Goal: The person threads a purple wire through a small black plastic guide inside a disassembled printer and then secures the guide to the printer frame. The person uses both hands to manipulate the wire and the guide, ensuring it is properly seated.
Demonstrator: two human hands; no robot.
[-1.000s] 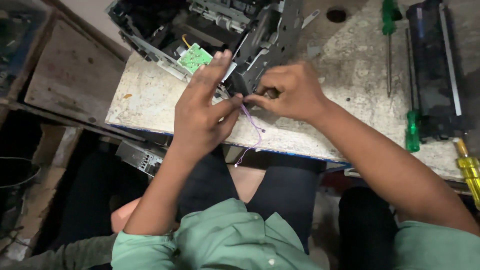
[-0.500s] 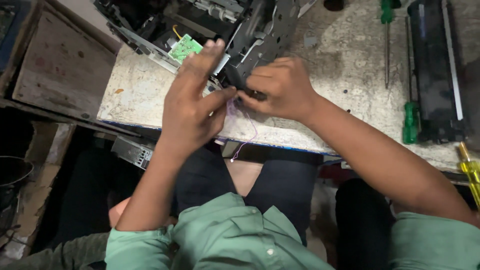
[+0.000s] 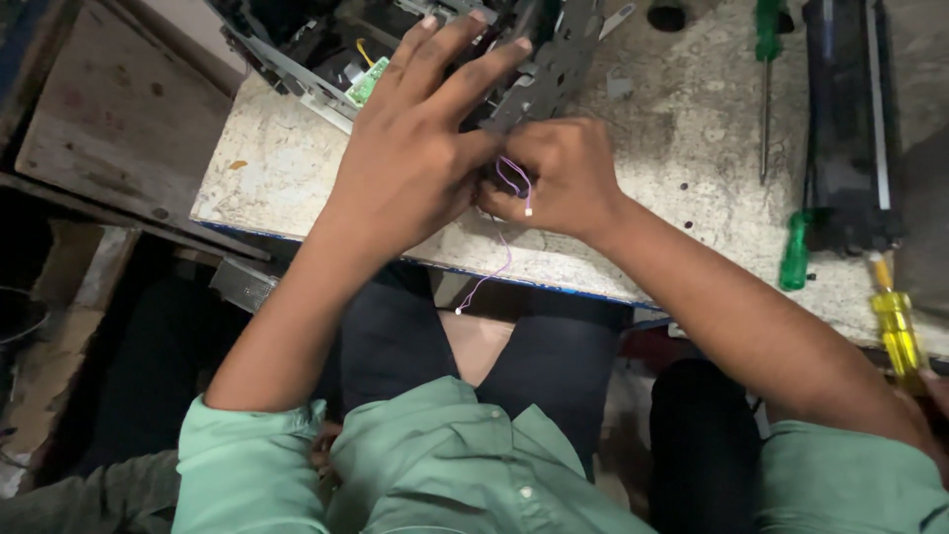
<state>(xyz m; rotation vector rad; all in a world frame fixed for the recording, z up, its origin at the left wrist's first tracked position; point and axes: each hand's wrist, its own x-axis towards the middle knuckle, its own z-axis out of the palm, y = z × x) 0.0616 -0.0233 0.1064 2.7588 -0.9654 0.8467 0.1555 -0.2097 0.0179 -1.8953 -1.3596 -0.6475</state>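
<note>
Purple and thin, a wire (image 3: 510, 178) is pinched in the grip of the right hand (image 3: 559, 178), looped over the knuckles, with its loose end hanging down past the near edge of the pale, stained surface (image 3: 672, 188). The left hand (image 3: 415, 158) is laid across just beside the right, touching it, its fingers (image 3: 465, 54) spread wide over the dark metal frame of an opened machine (image 3: 554, 59) at the far edge. A small green circuit board (image 3: 364, 84) is seen beneath those fingers, left of the frame. To the right, a green-handled screwdriver (image 3: 766, 59) is lying on the surface, beside a long black cartridge-like part (image 3: 845, 129). Nearer, a second green handle (image 3: 794, 262) and a yellow-handled screwdriver (image 3: 898, 326) are seen at the surface's near right corner. Green sleeves (image 3: 247, 465) are worn on both arms.
</note>
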